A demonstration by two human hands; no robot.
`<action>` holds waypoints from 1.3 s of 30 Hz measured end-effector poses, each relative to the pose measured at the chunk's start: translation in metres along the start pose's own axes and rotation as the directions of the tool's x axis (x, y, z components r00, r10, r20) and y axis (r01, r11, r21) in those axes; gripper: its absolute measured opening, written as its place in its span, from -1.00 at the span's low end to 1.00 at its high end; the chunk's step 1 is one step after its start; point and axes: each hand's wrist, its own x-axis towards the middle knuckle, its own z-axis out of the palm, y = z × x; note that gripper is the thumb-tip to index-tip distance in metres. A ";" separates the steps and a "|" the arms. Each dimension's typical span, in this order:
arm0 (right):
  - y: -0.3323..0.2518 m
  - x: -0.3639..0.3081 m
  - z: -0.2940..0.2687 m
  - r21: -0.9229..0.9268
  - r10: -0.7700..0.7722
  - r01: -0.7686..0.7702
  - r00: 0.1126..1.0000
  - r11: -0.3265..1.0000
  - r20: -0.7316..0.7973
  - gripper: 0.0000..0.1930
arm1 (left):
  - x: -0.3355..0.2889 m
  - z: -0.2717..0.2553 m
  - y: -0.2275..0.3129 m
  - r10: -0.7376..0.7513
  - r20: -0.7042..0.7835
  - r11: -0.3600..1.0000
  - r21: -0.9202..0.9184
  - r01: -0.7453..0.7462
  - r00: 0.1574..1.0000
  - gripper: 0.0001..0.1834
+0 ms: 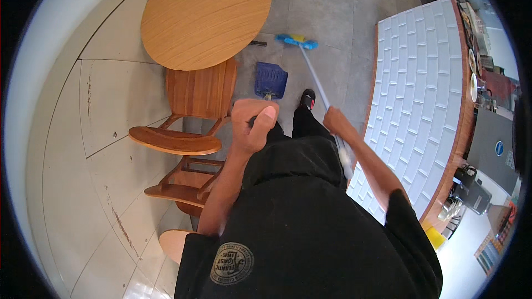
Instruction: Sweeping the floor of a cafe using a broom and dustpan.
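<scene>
My left hand (254,124) is closed in a fist round the dark handle end of a long-handled dustpan. The dustpan's blue scoop (271,80) is down at the floor, just beyond that hand; most of its handle is hidden behind the fist. My right hand (338,123) grips the pale shaft of a broom (315,72). Its blue and yellow head (297,41) rests on the grey floor ahead, slightly blurred. Broom head and dustpan are apart, with the head farther away and a little to the right. The shaft's upper end reaches back beside my waist.
A round wooden table (206,14) and a wooden chair (200,91) stand on the left, with a second chair (185,191) nearer. On the right runs a white-tiled counter (415,94) with a wooden edge. My shoe (307,98) is on the grey tiled floor (332,19).
</scene>
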 end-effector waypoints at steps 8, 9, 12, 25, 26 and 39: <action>-0.082 -0.127 -0.100 0.381 0.373 -0.449 0.891 0.808 0.259 -0.68 | -0.007 -0.003 -0.011 0.046 0.081 0.999 0.016 -0.047 0.996 -0.62; -0.085 -0.134 -0.110 0.378 0.374 -0.449 0.891 0.810 0.257 -0.68 | -0.008 -0.003 -0.011 0.037 0.089 0.999 0.013 -0.038 0.995 -0.63; -0.086 -0.146 -0.122 0.439 0.426 -0.517 0.855 0.734 0.294 -0.66 | -0.009 0.002 -0.006 0.036 0.087 0.999 0.011 -0.037 0.996 -0.64; -0.078 -0.084 -0.051 0.388 0.388 -0.383 0.919 0.838 0.069 -0.64 | -0.012 0.010 -0.008 0.026 0.109 1.000 0.012 -0.027 0.994 -0.67; -0.087 -0.091 -0.056 0.401 0.359 -0.397 0.918 0.826 0.170 -0.63 | -0.012 0.009 -0.010 0.028 0.108 0.999 0.021 -0.030 0.994 -0.68; -0.003 -0.172 -0.144 0.699 0.547 -0.482 0.823 0.528 0.154 -0.67 | 0.008 0.013 -0.008 -0.023 0.059 0.999 0.024 0.021 0.998 -0.62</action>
